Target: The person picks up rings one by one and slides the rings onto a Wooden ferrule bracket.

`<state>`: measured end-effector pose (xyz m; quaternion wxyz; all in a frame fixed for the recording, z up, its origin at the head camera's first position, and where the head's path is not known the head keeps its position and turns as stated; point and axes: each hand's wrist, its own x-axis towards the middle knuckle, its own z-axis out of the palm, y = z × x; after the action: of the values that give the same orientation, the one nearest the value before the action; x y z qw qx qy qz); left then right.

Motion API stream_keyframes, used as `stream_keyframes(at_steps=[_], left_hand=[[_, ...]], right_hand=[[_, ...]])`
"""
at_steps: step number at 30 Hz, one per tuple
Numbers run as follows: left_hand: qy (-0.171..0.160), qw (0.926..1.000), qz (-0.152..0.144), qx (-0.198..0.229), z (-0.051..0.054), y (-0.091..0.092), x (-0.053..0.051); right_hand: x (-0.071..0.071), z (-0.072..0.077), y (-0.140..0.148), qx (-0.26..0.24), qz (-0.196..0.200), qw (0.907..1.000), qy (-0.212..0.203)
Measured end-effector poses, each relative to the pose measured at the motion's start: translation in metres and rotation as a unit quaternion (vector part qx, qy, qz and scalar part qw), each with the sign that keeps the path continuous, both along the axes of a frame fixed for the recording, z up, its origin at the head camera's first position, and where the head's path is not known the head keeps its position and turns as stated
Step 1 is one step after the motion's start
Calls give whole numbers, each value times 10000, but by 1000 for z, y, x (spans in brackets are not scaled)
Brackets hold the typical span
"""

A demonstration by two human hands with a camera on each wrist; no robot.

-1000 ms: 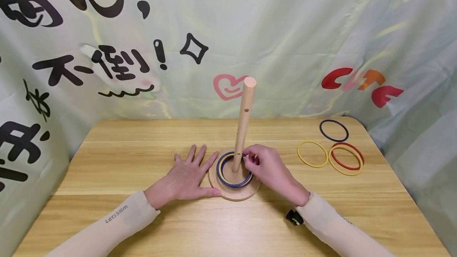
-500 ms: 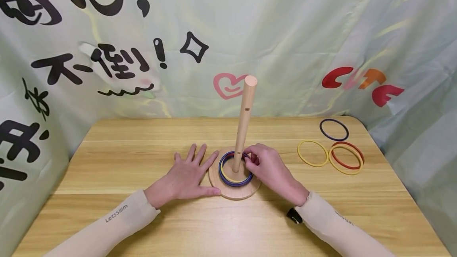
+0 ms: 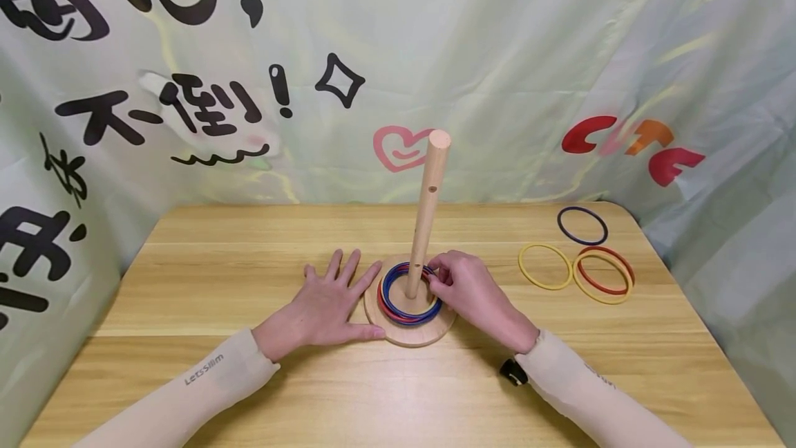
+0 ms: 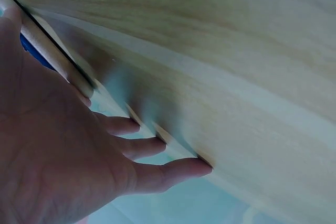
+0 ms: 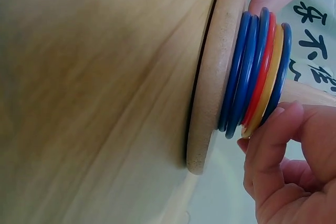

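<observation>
A round wooden base (image 3: 412,339) with an upright wooden post (image 3: 428,206) stands mid-table. My left hand (image 3: 322,306) lies with spread, straight fingers at its left side, thumb and index finger touching the base's rim. Around the post's foot is a stack of blue, red and yellow rings. In the right wrist view, a blue ring (image 5: 282,69) is outermost, then a yellow ring (image 5: 271,80) and a red ring (image 5: 261,72), with several blue rings nearer the base. My right hand (image 3: 469,292) pinches the outer rings at the stack's right edge; exactly how many is unclear.
Loose rings lie at the table's right: a dark blue ring (image 3: 606,234) at the back, a yellow ring (image 3: 520,266), and another yellow ring (image 3: 612,303) overlapping a red ring (image 3: 633,275). A black object (image 3: 513,372) sits at the right wrist. A printed curtain (image 3: 497,54) surrounds the table.
The rings have shifted about the post; red now shows along the stack's left and front edge. The right hand has moved very slightly; the left hand stays in place.
</observation>
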<state>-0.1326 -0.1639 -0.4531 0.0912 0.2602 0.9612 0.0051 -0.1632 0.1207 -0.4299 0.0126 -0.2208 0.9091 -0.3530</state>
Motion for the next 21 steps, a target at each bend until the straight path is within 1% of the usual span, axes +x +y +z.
stream_keyframes(at_steps=[13,21], left_hand=[[-32,10000,-4,54,1,0,0],[-7,10000,-17,81,1,0,0]], right_hand=[[-1,-2,2,-95,-95,9999,92],[1,2,11,-287,-226,9992,163]])
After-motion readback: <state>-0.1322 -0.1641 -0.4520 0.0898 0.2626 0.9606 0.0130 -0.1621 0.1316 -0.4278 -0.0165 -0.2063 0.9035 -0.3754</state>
